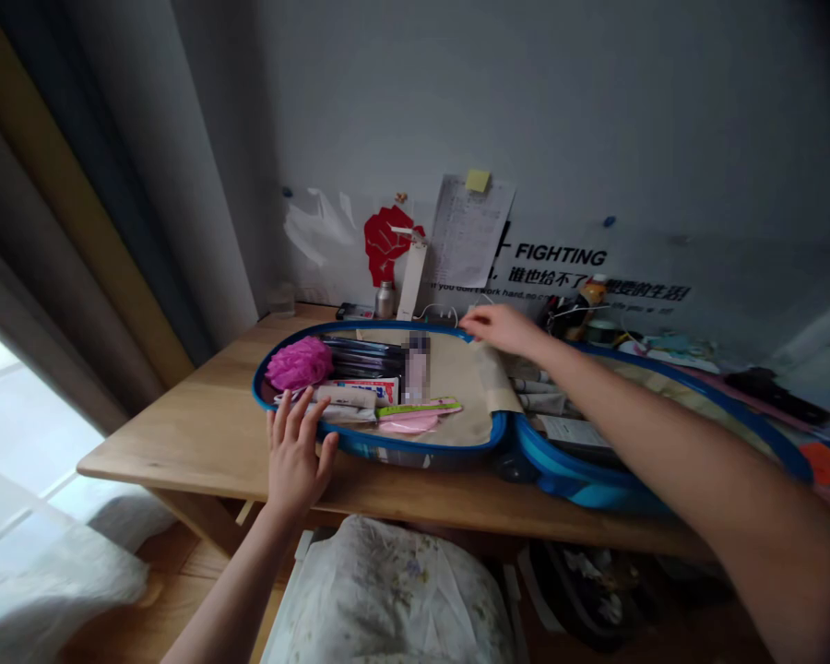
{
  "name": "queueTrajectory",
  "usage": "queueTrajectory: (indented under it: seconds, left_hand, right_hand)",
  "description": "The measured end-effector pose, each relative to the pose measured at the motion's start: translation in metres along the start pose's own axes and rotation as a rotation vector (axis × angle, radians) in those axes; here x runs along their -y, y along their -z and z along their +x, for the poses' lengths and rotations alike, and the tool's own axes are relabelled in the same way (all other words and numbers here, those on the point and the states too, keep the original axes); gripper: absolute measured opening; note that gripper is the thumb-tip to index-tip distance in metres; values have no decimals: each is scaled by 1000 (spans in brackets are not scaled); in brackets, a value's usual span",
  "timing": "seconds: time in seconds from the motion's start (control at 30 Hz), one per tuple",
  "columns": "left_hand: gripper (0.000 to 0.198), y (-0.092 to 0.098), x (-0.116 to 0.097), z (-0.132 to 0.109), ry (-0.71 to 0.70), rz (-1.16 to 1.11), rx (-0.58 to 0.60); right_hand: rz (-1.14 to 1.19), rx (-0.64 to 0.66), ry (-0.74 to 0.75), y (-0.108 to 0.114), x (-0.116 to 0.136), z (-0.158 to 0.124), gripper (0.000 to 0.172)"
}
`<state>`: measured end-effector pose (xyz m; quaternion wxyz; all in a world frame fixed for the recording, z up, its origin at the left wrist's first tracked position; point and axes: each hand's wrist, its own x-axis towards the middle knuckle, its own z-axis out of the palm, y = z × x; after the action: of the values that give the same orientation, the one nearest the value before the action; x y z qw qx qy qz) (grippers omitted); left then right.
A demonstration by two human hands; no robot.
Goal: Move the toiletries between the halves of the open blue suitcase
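A blue suitcase (387,446) lies unfolded on the wooden table, its two halves side by side. My left hand (297,452), fingers spread, rests over the near left rim. My right hand (502,330) has its fingers closed at the far rim near the hinge side; what they grip, if anything, is too small to make out. In the left half lie a pink bath puff (300,361), a toothpaste box (370,389), a dark flat pack (366,356), a green strip-like packet (429,408) and a pink item (409,423). My right forearm crosses over the right half.
Along the wall stand a metal bottle (385,301), a white lamp (412,277) and a drink bottle (590,297). Papers and a black object (778,397) lie at the right. A cloth-covered chair (401,590) is tucked near the table (172,433). Curtains hang at the left.
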<state>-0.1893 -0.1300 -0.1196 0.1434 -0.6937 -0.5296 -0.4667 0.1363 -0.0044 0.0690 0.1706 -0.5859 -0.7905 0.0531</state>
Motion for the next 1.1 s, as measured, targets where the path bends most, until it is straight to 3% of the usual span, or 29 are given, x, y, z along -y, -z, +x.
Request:
queueTrajectory:
  seconds: [0.07,0.2,0.4,0.67,0.77,0.87,1.0,1.1]
  left_hand:
    - [43,0,1,0,8,-4,4]
    - [44,0,2,-1,28,-13,16]
    - [44,0,1,0,22,-14,6]
    - [44,0,0,1,24,-9,6]
    - [44,1,0,1,21,-1,8]
    - [45,0,0,1,38,-2,21]
    - [45,0,0,1,57,2,22]
    - [45,0,-1,1,63,-11,19]
  right_hand:
    - [-70,-71,-116,17,-42,-12,32]
    - [-184,162,-105,23,-104,-49,19]
    - [-192,264,-82,6,-138,-89,16]
    - [-318,279,-119,-8,-141,-86,9]
    - [-322,281,-144,3,-138,-86,8]
    - [-294,255,-248,30,-134,-88,10]
    - [-225,40,-299,64,-117,-80,20]
    - [-152,-103,-220,61,-85,-61,33]
